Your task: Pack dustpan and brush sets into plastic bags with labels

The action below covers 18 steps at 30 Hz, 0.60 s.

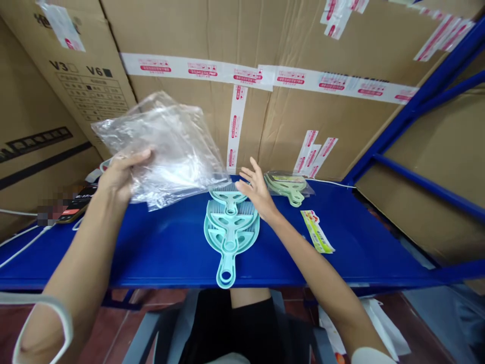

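My left hand (120, 174) grips several clear plastic bags (170, 146) by their left side, thumb on top, and holds them up above the table. With fingers apart and nothing in it, my right hand (257, 189) hovers near the bags' right corner. Below lie mint-green mini dustpan and brush sets (230, 245), overlapping in a line with the front handle pointing at me. My right hand covers part of the rear one. A pale green set in a clear bag (290, 187) lies at the back right. Nearer me is a yellow-green label card (317, 231).
Large taped cardboard boxes (212, 30) stand behind the blue table (159, 253) and at the left. A phone (78, 203) and white cables (26, 247) lie at the left. Blue metal frame bars (428, 189) run along the right side.
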Each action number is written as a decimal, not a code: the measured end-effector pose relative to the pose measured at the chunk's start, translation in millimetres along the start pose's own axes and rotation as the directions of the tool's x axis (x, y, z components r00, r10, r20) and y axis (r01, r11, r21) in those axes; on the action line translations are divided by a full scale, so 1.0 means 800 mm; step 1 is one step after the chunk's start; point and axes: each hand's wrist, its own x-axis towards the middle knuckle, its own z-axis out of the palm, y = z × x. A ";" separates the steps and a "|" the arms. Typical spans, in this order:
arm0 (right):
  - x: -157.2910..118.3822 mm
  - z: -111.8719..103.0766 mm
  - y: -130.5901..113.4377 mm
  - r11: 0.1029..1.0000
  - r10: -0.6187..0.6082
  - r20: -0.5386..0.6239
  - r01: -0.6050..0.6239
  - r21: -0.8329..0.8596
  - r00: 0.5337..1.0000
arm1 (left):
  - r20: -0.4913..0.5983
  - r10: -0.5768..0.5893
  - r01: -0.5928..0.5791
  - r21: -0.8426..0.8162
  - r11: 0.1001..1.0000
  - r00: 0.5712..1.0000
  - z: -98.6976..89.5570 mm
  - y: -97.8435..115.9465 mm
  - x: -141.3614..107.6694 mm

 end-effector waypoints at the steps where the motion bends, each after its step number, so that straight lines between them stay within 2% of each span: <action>1: 0.003 -0.008 -0.003 0.999 0.025 0.014 -0.026 0.046 1.000 | 0.021 0.022 -0.021 -0.042 0.999 1.000 0.005 -0.005 0.000; 3: 0.007 -0.022 -0.008 0.993 0.056 0.059 -0.062 0.102 0.997 | 0.067 0.037 -0.033 -0.050 0.998 0.997 0.024 -0.023 -0.007; 5: 0.007 -0.033 -0.013 0.992 0.069 0.110 -0.080 0.102 0.992 | 0.055 0.019 -0.017 -0.043 0.999 0.998 0.049 -0.046 -0.020; 9: -0.001 -0.038 -0.019 0.995 0.056 0.187 -0.071 0.072 0.981 | 0.049 0.073 -0.072 -0.015 0.997 0.996 0.084 -0.077 -0.048; 13: -0.005 -0.032 -0.019 0.997 0.013 0.043 -0.016 0.073 0.999 | 0.135 0.148 -0.152 0.018 0.988 0.980 0.091 -0.084 -0.056; 18: -0.004 -0.032 -0.023 0.998 -0.052 -0.077 0.051 -0.026 0.996 | 0.169 0.270 -0.284 0.068 0.956 0.948 0.090 -0.092 -0.051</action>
